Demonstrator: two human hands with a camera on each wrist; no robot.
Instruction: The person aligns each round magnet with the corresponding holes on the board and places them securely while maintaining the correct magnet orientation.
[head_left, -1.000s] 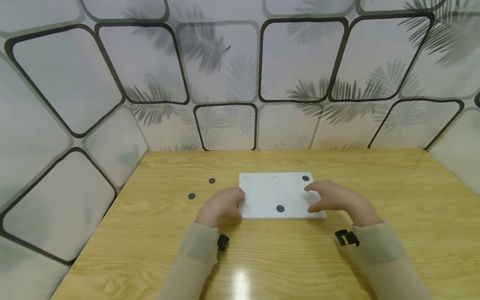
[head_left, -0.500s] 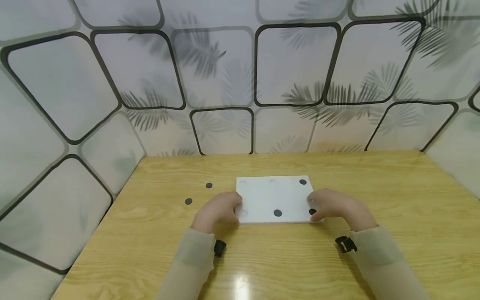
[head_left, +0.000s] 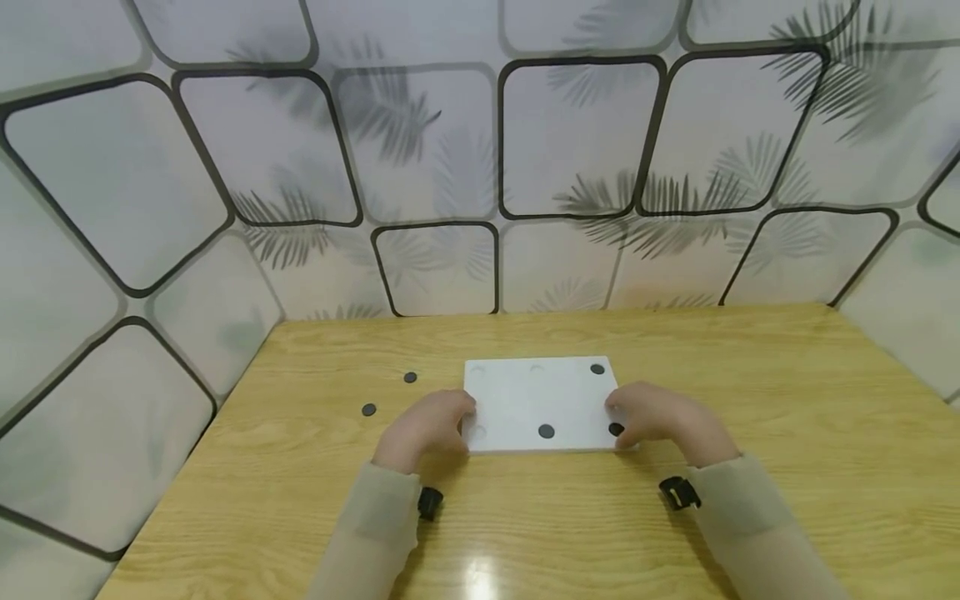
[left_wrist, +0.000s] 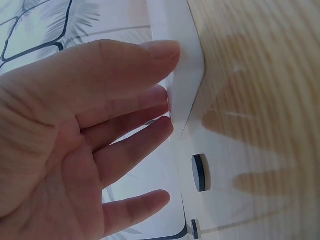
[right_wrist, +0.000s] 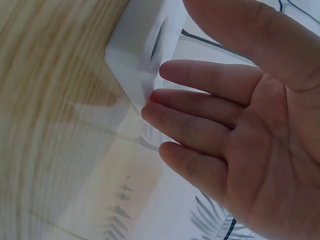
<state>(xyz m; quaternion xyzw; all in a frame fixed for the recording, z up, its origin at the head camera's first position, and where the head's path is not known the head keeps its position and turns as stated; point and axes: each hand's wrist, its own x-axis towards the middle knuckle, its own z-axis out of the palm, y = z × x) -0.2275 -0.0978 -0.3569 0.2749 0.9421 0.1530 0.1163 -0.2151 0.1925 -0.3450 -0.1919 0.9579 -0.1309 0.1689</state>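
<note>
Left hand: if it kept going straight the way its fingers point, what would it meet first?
The left hand already has its fingers against the left edge of the flat white rectangular board, so the board comes first.

No text, label, brand, number or sign can be read in any view. The white board (head_left: 540,402), the black discs (head_left: 546,431) and the counter (head_left: 750,400) are all unmarked.

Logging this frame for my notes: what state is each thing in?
white board: flat on the table, three discs seated, three recesses bare.
left hand: fingers straight, touching the board's left edge.
right hand: fingers straight, at its right edge.
two loose discs: lying left of the board.
</note>
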